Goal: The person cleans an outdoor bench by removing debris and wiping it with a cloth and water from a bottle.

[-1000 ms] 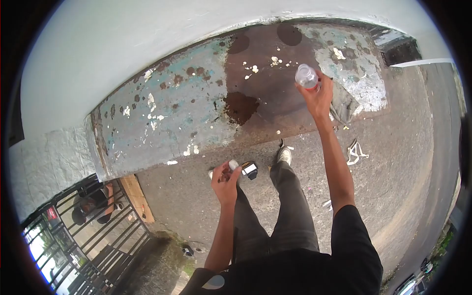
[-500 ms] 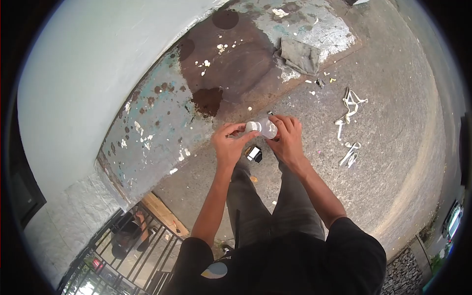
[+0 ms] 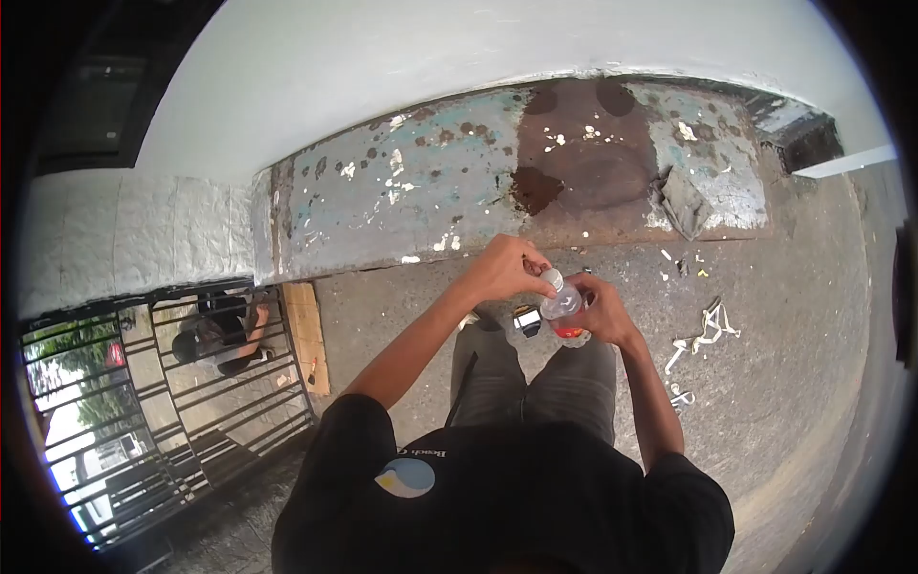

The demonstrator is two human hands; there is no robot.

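In front of my legs, a clear plastic bottle (image 3: 562, 304) with a red band low on its side is held upright, leaning slightly. My right hand (image 3: 604, 312) wraps round the bottle's body from the right. At the top, the thumb and fingers of my left hand (image 3: 512, 270) pinch the whitish bottle cap (image 3: 552, 278). Just beyond my knees, below the hands, a small black and white object (image 3: 527, 322) sits on the ground.
A paint-spotted ledge (image 3: 402, 191) runs along the white wall, with a grey cloth (image 3: 685, 203) on its right part. White straps (image 3: 710, 335) lie on the concrete to the right. Behind a black metal gate (image 3: 158, 383) at left, another person (image 3: 225, 335) crouches near a cardboard piece (image 3: 304, 337).
My view has turned left, so the ledge now lies straight across. The bottle has tipped from sideways to more upright, its red band now showing. Both hands stay on it.
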